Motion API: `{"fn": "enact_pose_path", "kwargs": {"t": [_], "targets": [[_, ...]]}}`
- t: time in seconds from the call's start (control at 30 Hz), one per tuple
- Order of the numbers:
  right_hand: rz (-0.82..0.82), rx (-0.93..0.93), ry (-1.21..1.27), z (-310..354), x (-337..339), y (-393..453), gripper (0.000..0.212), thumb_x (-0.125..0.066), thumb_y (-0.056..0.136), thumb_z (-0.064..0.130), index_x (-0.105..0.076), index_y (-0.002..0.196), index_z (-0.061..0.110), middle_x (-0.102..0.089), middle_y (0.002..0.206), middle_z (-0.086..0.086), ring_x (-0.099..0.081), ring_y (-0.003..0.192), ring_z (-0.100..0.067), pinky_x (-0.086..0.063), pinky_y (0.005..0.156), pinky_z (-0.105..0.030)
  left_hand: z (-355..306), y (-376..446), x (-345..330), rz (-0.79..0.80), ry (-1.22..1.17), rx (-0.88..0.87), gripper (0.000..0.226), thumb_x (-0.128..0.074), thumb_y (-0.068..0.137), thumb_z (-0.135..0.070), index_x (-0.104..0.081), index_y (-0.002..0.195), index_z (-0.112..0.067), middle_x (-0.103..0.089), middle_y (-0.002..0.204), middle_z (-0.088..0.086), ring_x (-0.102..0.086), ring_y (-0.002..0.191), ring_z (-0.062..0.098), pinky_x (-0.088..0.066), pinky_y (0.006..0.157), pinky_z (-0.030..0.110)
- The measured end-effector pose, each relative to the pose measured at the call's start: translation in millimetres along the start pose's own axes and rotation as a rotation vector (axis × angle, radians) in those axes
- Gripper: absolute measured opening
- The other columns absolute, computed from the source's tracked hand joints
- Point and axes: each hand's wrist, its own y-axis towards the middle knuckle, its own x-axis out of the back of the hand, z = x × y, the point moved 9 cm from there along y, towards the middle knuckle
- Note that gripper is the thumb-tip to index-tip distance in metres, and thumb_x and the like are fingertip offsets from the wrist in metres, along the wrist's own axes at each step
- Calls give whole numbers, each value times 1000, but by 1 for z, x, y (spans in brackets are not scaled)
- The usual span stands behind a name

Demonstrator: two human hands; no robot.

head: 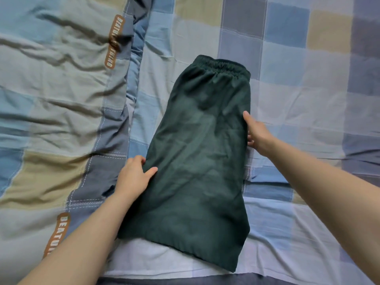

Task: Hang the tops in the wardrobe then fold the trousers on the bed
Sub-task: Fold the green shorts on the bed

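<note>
While the dark green trousers (201, 157) lie flat on the checked bed (308, 89), folded lengthwise with one leg on the other, both hands are at their long sides. The elastic waistband points to the far edge of the bed and the leg hems reach almost to the near edge. To the left of them lies a crumpled quilt (57, 89), and a white cloth (148, 258) shows under the hems.

The left hand (133, 177) holds the left side of the trousers: its thumb lies on top of the fabric and its fingers (136, 159) curl at the edge, so they seem clamped on the cloth. The right hand (257, 134) is at the right side, thumb resting on the fabric; its other fingers are mostly hidden, and I cannot tell if they pinch the edge or only press against it.

I judge the step in hand is to square the half-folded garment before folding it across. To do it well, both hands should pull the sides lightly outward to take out the wrinkles in the middle. Then the hems should go up to the waistband with the edges matched, because the soft fabric may slide and the layers may shift.
</note>
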Motion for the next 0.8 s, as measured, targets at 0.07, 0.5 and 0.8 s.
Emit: {"fn": "enact_pose_path", "kwargs": {"t": [0.07, 0.5, 0.8], "targets": [[124, 28, 121, 5, -14, 3, 45, -58, 82, 64, -66, 95, 21, -74, 87, 11, -70, 78, -10, -52, 66, -26, 3, 9, 5, -34, -54, 19, 21, -66, 90, -34, -64, 97, -14, -67, 102, 5, -60, 102, 31, -44, 81, 36], [-90, 491, 113, 135, 33, 9, 47, -62, 88, 28, -46, 132, 20, -59, 123, -5, -61, 103, -19, -53, 90, -33, -6, -10, -35, 95, -756, 75, 19, -75, 83, -12, -68, 101, -9, -75, 87, 8, -67, 66, 4, -52, 60, 12], [-134, 61, 87, -92, 61, -41, 37, -47, 97, 46, -47, 80, 12, -55, 80, -11, -52, 68, -21, -42, 65, -38, 5, -31, -46, 76, -594, 102, 20, -78, 80, -32, -72, 84, -13, -71, 74, -10, -63, 65, 7, -47, 59, 22]]}}
